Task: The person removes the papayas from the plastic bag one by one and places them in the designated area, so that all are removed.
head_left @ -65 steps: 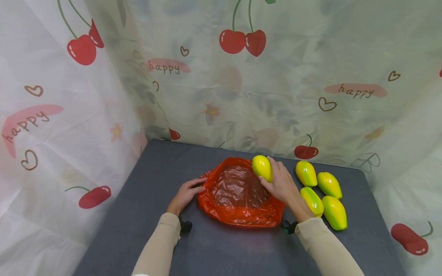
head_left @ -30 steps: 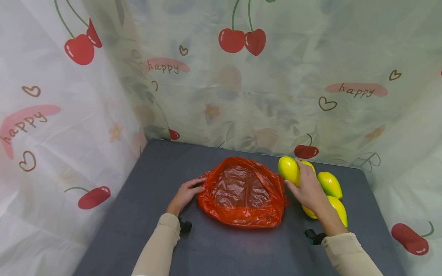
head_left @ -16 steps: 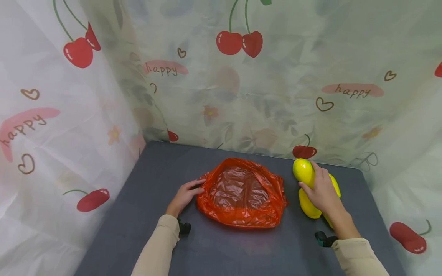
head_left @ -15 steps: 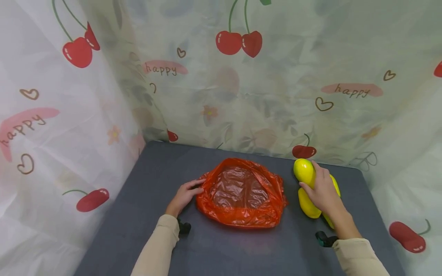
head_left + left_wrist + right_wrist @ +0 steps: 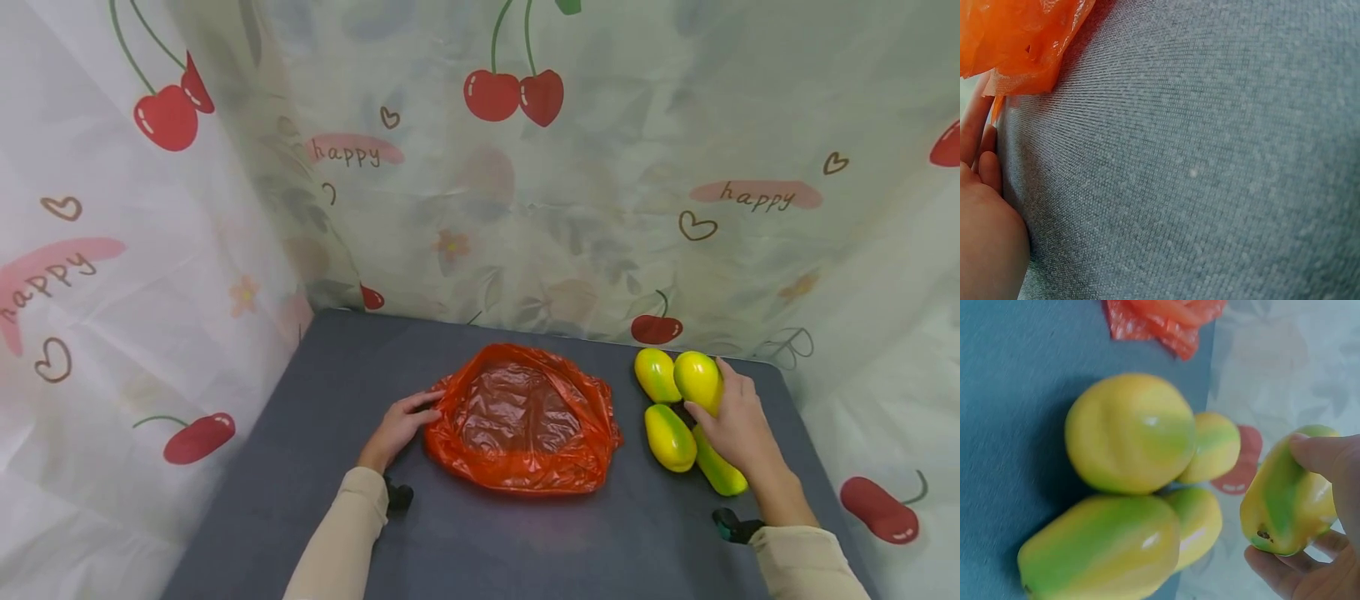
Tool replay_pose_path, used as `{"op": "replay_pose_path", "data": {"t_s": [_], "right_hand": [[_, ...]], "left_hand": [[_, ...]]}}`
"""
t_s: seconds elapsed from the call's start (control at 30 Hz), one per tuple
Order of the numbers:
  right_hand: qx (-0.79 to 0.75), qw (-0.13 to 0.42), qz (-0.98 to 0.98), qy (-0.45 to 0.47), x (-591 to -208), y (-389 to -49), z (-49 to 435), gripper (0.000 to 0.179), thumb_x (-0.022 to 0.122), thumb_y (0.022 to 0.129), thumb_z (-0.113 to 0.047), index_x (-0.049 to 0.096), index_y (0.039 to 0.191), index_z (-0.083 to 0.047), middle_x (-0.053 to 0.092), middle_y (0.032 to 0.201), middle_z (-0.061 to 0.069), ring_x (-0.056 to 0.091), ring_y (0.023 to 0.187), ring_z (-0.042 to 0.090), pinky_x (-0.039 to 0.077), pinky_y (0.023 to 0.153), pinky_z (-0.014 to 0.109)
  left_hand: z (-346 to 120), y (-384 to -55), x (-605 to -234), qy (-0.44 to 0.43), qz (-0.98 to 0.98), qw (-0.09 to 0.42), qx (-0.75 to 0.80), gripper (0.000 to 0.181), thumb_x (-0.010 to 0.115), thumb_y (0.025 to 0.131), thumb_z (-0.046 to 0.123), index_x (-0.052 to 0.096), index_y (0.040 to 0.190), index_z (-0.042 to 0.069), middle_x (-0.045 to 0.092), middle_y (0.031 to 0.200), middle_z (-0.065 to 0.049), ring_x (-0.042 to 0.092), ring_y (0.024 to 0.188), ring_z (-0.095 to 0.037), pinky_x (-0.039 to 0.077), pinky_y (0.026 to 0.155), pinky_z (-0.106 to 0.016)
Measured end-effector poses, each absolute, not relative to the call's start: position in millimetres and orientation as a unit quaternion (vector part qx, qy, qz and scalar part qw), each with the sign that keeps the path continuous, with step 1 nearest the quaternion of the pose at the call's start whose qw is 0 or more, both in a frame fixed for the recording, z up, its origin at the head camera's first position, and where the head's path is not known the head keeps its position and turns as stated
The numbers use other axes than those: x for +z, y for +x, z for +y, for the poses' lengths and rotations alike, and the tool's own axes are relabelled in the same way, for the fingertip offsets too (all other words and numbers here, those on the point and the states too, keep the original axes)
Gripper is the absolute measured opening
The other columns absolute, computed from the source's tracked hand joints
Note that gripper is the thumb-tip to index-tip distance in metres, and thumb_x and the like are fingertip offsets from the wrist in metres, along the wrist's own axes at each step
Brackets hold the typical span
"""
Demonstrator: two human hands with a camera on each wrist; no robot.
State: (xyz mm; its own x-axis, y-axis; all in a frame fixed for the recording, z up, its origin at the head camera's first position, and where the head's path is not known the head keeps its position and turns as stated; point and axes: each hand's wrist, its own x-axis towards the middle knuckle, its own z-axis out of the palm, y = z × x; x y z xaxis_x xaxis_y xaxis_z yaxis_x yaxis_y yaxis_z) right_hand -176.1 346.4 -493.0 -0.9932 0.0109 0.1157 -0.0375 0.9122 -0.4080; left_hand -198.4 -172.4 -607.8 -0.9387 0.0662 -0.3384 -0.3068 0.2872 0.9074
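Note:
My right hand grips a yellow-green mango above the right part of the table. In the right wrist view, thumb and fingers wrap this mango, which is apart from several others. Of those, one mango lies at the back, another in front of it, and a third at front right; the hand hides the rest. My left hand touches the left rim of an orange-red plastic bag with fingers stretched out. The bag's mouth faces up; no mango shows inside.
A dark grey cloth-covered table carries everything. White curtains printed with cherries stand behind it and on both sides. Small black wrist devices sit at both wrists.
My right hand has carried the mango rightward from over the bag's right rim to above the other mangoes. My left hand and the bag have stayed in place.

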Motion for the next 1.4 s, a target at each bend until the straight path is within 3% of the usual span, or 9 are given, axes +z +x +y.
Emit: {"op": "replay_pose_path", "data": {"t_s": [0.3, 0.77, 1.4], "right_hand": [[0.200, 0.018, -0.979, -0.046, -495.5, -170.9, 372.0, 0.093, 0.063, 0.100, -0.033, 0.004, 0.160, 0.005, 0.026, 0.144, 0.047, 0.041, 0.111, 0.056, 0.042, 0.096, 0.074], [0.227, 0.018, -0.971, -0.068, -514.8, -164.4, 416.5, 0.086, 0.064, 0.095, -0.016, 0.009, 0.154, 0.017, 0.027, 0.142, 0.050, 0.035, 0.118, 0.059, 0.036, 0.098, 0.076], [0.209, -0.010, -0.971, -0.118, -529.9, -151.9, 438.4, 0.089, 0.066, 0.094, -0.020, 0.012, 0.152, 0.019, 0.030, 0.140, 0.048, 0.037, 0.115, 0.060, 0.037, 0.100, 0.075]], "left_hand": [[-172.8, -199.2, -608.5, -0.069, 0.792, 0.151, 0.587, 0.045, 0.070, 0.095, 0.038, 0.065, 0.139, 0.032, 0.034, 0.167, -0.011, 0.023, 0.157, -0.039, 0.015, 0.126, -0.065], [-172.6, -199.4, -608.4, -0.066, 0.795, 0.156, 0.583, 0.045, 0.069, 0.095, 0.037, 0.064, 0.140, 0.032, 0.033, 0.167, -0.010, 0.022, 0.158, -0.038, 0.014, 0.127, -0.064], [-169.7, -199.9, -608.0, -0.061, 0.796, 0.156, 0.582, 0.045, 0.069, 0.096, 0.035, 0.063, 0.141, 0.030, 0.034, 0.167, -0.011, 0.024, 0.157, -0.038, 0.016, 0.127, -0.064]]}}
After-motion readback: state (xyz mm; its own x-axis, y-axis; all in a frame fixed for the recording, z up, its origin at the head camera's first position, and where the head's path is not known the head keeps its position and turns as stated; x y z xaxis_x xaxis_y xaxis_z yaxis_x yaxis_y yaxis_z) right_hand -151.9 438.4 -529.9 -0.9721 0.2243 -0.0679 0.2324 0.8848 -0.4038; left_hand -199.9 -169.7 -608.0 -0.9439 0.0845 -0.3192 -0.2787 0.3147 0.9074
